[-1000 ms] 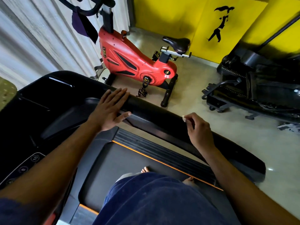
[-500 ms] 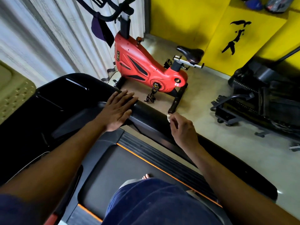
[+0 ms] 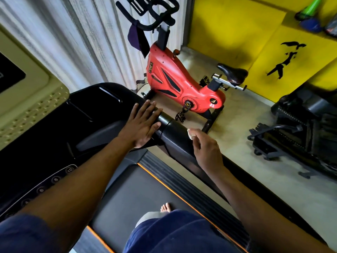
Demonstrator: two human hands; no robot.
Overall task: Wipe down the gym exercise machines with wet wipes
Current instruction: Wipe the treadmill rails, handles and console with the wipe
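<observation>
Right now, per the head view:
wipe: small white wet wipe (image 3: 190, 133), pressed on top of the treadmill's black right handrail (image 3: 175, 132), just past the joint where the rail meets the console arm.
right hand: right hand (image 3: 207, 149) has fingers curled over the wipe, pinching it against the rail; most of the wipe is hidden under the fingers, only one corner shows.
left hand: left hand (image 3: 143, 123) lies flat, fingers straight, palm down on the rail's upper end beside the console; holding nothing. Near the wipe, not touching it.
rail run: handrail slopes down to the lower right, bare along its length behind the right wrist; far end cut off by the forearm.
treadmill: console (image 3: 54, 136) glossy black, numbered buttons at lower left partly readable; belt (image 3: 131, 196) grey with orange edge strips. One bare foot (image 3: 165, 207) on the belt, the rest hidden by blue shorts.
floor gap: strip of pale floor (image 3: 237, 136) between the rail and the next machines, open.
spin bike: red exercise bike (image 3: 179, 83) just beyond the rail, black saddle, dark cloth (image 3: 137, 40) hung on the handlebar.
right edge: black machine (image 3: 299, 128), dark, shape hard to make out, cut off by frame.
backdrop: white curtain left, yellow wall with a black figure decal right.
top-right corner: green and blue items, cropped, cannot identify.
</observation>
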